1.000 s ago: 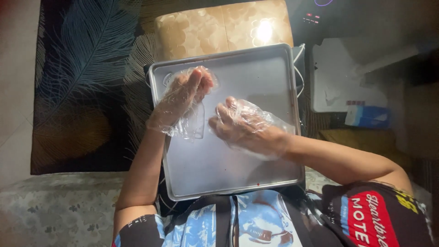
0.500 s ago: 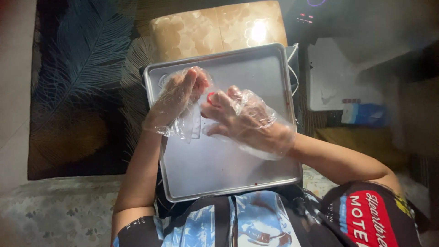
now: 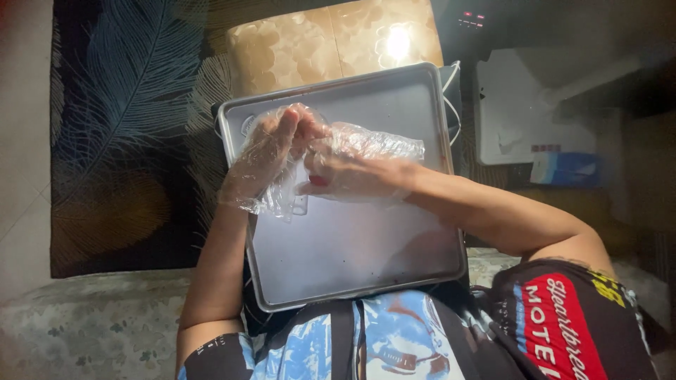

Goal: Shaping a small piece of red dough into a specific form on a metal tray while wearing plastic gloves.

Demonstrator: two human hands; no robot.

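Your left hand point(image 3: 264, 162) and right hand point(image 3: 352, 165), both in loose clear plastic gloves, meet fingertip to fingertip over the metal tray point(image 3: 394, 105). The fingers are curled and pinching at glove film; whether they grip anything else I cannot tell. The tray lies directly beneath your fingers, on your lap.

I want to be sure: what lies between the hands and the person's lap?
In the head view, a metal baking tray lies there, under both gloved hands: left hand, right hand.
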